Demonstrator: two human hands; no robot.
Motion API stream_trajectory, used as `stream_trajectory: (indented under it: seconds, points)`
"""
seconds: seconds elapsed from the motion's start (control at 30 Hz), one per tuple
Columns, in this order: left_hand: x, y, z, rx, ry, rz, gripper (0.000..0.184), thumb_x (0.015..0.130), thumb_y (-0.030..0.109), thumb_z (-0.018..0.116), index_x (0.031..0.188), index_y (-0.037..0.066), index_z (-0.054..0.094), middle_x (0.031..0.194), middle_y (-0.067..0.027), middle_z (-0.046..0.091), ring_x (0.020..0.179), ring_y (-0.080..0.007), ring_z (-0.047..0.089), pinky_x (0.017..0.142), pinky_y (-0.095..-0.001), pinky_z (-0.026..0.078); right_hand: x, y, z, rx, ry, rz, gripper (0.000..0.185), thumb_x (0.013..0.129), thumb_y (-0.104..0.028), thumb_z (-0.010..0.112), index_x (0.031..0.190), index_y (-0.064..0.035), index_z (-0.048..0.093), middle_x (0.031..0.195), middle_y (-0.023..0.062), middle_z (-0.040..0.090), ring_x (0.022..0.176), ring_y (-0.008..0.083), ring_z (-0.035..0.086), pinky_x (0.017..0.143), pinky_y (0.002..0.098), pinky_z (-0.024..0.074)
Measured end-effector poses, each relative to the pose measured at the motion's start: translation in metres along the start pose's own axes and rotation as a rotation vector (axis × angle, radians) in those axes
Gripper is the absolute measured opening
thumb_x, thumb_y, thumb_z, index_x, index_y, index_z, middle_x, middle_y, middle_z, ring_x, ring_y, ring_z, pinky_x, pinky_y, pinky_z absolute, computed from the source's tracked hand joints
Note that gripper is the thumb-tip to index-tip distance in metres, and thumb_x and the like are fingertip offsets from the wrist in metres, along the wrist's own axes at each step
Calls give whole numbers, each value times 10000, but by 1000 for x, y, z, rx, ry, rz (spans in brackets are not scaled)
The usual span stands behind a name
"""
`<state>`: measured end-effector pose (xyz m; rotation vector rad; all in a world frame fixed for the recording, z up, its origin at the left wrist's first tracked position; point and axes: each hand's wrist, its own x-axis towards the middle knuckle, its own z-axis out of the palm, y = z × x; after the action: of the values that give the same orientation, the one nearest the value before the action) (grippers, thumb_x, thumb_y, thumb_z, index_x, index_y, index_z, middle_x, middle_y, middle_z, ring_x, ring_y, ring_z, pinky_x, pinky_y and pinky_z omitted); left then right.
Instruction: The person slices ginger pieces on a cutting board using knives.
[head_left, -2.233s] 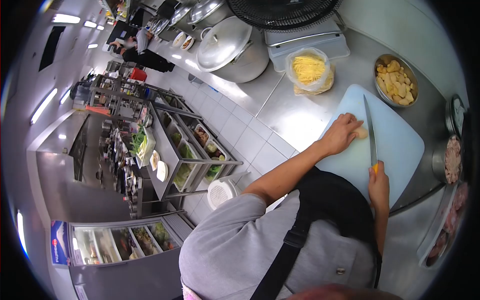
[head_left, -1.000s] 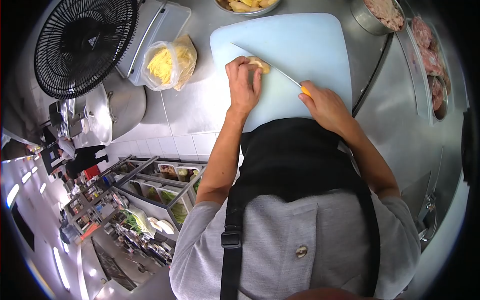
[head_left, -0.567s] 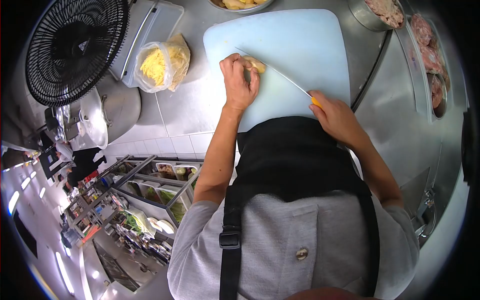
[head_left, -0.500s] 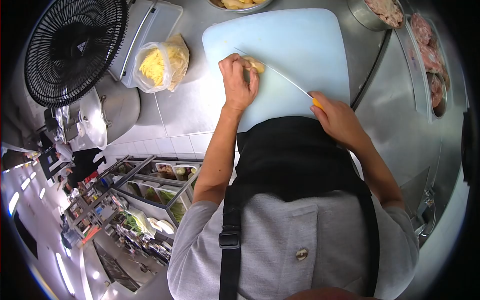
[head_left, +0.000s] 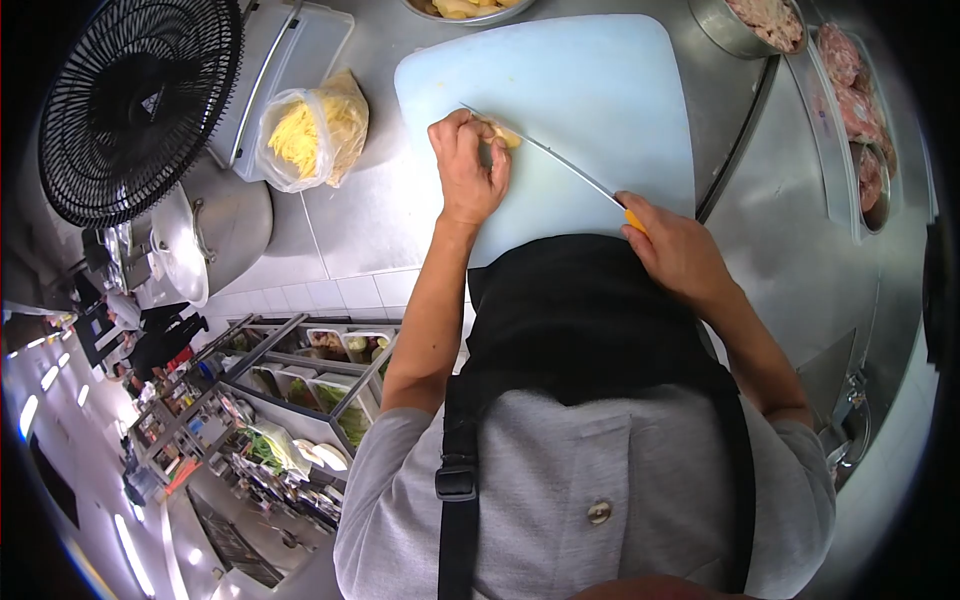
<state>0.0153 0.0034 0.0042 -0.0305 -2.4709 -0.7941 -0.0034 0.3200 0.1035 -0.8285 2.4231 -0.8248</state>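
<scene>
On the pale blue cutting board (head_left: pixel 590 90) lies a peeled yellowish piece of food (head_left: pixel 507 136), with the fingers of my left hand (head_left: pixel 467 168) curled over its left side. My right hand (head_left: pixel 680 245) is closed round the yellow handle of a knife (head_left: pixel 570 165). The long blade slants up and left across the board, its tip close to my left fingertips and its edge at the piece. A few tiny yellow bits lie on the board near its top left. The underside of the piece is hidden.
A plastic bag of yellow shreds (head_left: pixel 297 142) sits left of the board, beside a black fan (head_left: pixel 150 105) and a lidded pot (head_left: pixel 230 235). A bowl of yellow pieces (head_left: pixel 475 10) is above; a metal pot of meat (head_left: pixel 735 30) and a meat tray (head_left: pixel 825 130) stand right.
The view has swung round since the oldest frame, bringing the board to the upper middle. Most recently, the knife handle has shifted slightly relative to the board; both hands keep their grips.
</scene>
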Motion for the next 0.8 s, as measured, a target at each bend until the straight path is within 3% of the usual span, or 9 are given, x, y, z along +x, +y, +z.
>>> stream_trajectory:
  seconds: [0.5,0.8]
  points:
    - [-1,-4,-1,-29,-1,19,230,862,42,728,1066,42,621,1246,-195,571,1118,-380,501,995,-477,435,44,7,12,-50,-163,-36,214,1118,-205,565,1234,-44,486,828,203,671,816,453,657,722,578,473]
    - [-1,-3,0,-26,8,12,238,847,30,731,1059,43,625,1243,-187,579,1116,-378,501,996,-475,435,8,-2,-8,-99,-137,55,318,1095,-229,604,1369,-87,525,930,199,723,896,440,704,759,555,530]
